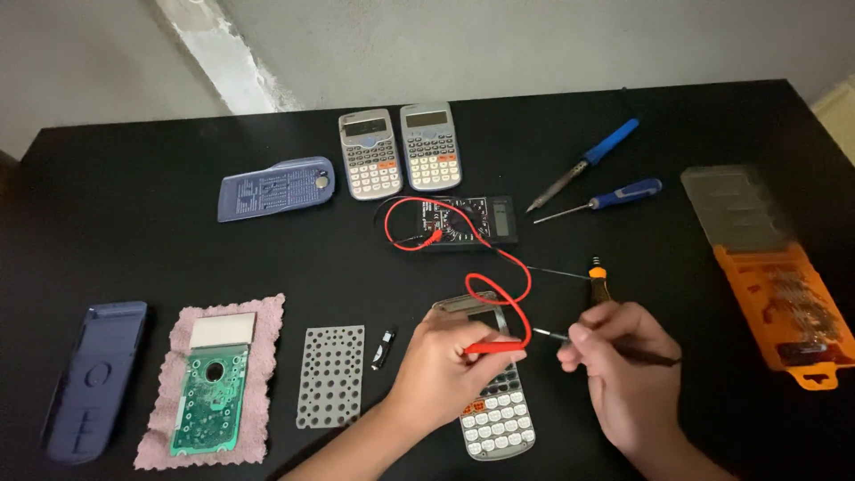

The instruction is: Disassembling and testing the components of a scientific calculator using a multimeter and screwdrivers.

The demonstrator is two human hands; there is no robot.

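Black tabletop (134, 258), multimeter (463, 221) at centre. Left hand (441, 361) has its fingers closed around the red probe (494, 347), resting over the grey calculator (490, 392) lying face up near the front edge. Right hand (614, 370) pinches the black probe (623, 352), tip just beside the red one. Best practice: steady both wrists, keep tips apart, keep the red lead (499, 267) slack. Bare circuit board (209, 401) sits on a pink cloth (267, 312) at left.

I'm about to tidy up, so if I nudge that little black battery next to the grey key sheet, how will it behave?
The small black battery looks cylindrical and lies on its side on the smooth black table, so it would probably roll if pushed sideways. It seems light for pinching. The perforated grey key sheet beside it might stop a leftward roll.
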